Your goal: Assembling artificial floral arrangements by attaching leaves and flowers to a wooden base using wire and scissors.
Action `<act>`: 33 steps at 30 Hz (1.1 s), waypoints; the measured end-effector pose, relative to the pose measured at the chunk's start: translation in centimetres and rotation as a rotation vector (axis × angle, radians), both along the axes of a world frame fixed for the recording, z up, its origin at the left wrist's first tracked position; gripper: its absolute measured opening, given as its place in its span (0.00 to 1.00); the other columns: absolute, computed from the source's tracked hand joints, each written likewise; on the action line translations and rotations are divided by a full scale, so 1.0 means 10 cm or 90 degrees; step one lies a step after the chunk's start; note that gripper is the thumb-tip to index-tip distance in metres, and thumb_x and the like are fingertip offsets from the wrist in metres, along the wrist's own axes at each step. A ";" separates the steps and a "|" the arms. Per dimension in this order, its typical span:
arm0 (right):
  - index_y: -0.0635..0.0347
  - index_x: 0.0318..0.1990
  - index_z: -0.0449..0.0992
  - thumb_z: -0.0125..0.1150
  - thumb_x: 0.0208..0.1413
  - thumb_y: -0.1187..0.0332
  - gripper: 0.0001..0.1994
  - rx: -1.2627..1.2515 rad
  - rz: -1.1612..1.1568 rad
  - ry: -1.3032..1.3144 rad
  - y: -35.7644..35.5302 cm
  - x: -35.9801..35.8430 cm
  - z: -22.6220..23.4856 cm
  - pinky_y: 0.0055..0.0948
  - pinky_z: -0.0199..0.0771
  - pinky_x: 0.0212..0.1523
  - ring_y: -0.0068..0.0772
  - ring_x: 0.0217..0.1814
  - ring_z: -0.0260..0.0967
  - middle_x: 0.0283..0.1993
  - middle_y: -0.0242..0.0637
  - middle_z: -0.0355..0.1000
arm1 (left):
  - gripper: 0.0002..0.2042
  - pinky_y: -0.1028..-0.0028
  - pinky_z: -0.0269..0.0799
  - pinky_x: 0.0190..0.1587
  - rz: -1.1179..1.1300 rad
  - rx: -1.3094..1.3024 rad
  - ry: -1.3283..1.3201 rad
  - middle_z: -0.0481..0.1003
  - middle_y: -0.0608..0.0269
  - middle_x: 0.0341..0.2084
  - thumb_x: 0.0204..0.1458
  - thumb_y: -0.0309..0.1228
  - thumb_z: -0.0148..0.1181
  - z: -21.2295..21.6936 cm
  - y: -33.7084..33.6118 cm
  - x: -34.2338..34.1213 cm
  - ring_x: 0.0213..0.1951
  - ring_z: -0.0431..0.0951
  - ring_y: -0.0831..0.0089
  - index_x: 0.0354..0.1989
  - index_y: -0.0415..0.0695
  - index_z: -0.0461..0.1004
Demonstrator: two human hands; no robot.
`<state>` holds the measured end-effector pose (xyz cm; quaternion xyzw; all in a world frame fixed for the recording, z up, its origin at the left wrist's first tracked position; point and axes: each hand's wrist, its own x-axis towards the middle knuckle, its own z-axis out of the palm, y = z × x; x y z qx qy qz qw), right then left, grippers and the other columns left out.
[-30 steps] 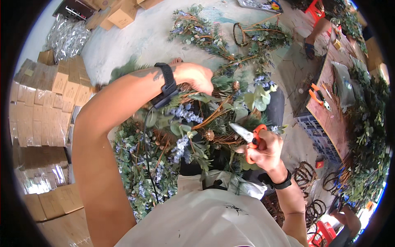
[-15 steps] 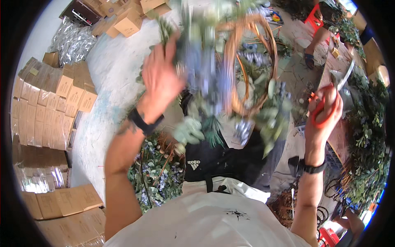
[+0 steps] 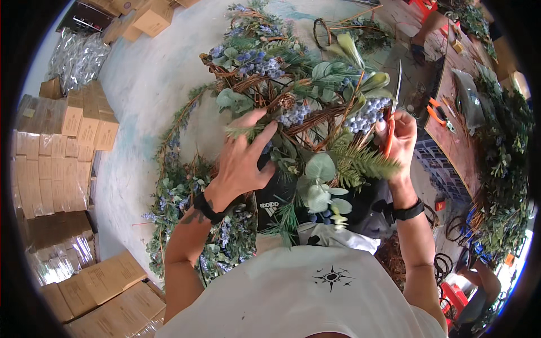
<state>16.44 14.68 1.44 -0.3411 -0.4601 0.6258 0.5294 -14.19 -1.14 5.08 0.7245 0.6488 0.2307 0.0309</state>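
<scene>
A twig wreath (image 3: 315,121) dressed with artificial greenery, blue berries and pine cones lies in front of my body, over my lap. The left hand (image 3: 239,160) is at its near left side, fingers spread, fingertips among the leaves by a pine cone (image 3: 287,100). In my right hand (image 3: 403,138) are red-handled scissors (image 3: 396,90), blades pointing up and away, beside a blue berry cluster (image 3: 366,115) on the wreath's right side. Pale green eucalyptus leaves (image 3: 318,183) and a fern sprig (image 3: 360,160) hang on the near side. Leaves partly cover the left fingertips.
Orange-handled pliers (image 3: 438,114) lie on a wooden table (image 3: 459,146) at right, with a greenery heap (image 3: 499,169) beyond it. Another floral piece (image 3: 180,197) lies left of me. Stacked cartons (image 3: 56,163) line the left. Another person's foot (image 3: 418,50) shows at upper right.
The wreath has come down from a raised, blurred, upright position to lie flatter before me. My right hand has moved left to it with the scissors; my left hand has come lower.
</scene>
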 end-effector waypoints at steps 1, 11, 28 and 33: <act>0.58 0.49 0.70 0.78 0.59 0.72 0.19 0.010 0.009 -0.011 0.04 0.00 -0.02 0.17 0.67 0.38 0.13 0.36 0.67 0.37 0.23 0.73 | 0.41 0.48 0.63 0.67 -0.057 0.061 -0.022 0.66 0.49 0.67 0.33 0.27 0.71 0.04 0.04 0.04 0.64 0.69 0.44 0.66 0.54 0.73; 0.60 0.55 0.70 0.62 0.66 0.70 0.14 0.047 0.030 -0.149 0.65 0.11 -0.02 0.28 0.76 0.52 0.24 0.49 0.73 0.49 0.35 0.74 | 0.36 0.47 0.64 0.64 -0.125 0.113 -0.148 0.66 0.47 0.66 0.43 0.36 0.69 -0.02 0.28 0.97 0.62 0.70 0.45 0.67 0.51 0.73; 0.62 0.41 0.78 0.81 0.42 0.66 0.20 0.790 0.215 -1.009 0.36 0.25 2.12 0.45 0.79 0.30 0.53 0.30 0.79 0.33 0.45 0.78 | 0.32 0.55 0.76 0.63 -0.054 0.194 -0.138 0.66 0.53 0.72 0.44 0.18 0.63 -0.14 0.48 1.38 0.69 0.67 0.46 0.64 0.45 0.75; 0.60 0.36 0.76 0.77 0.47 0.62 0.17 0.824 0.335 -1.102 0.35 0.20 2.03 0.46 0.78 0.27 0.50 0.26 0.78 0.28 0.41 0.75 | 0.30 0.55 0.76 0.63 -0.060 0.219 -0.160 0.68 0.54 0.67 0.44 0.19 0.65 -0.11 0.49 1.40 0.69 0.68 0.45 0.62 0.45 0.77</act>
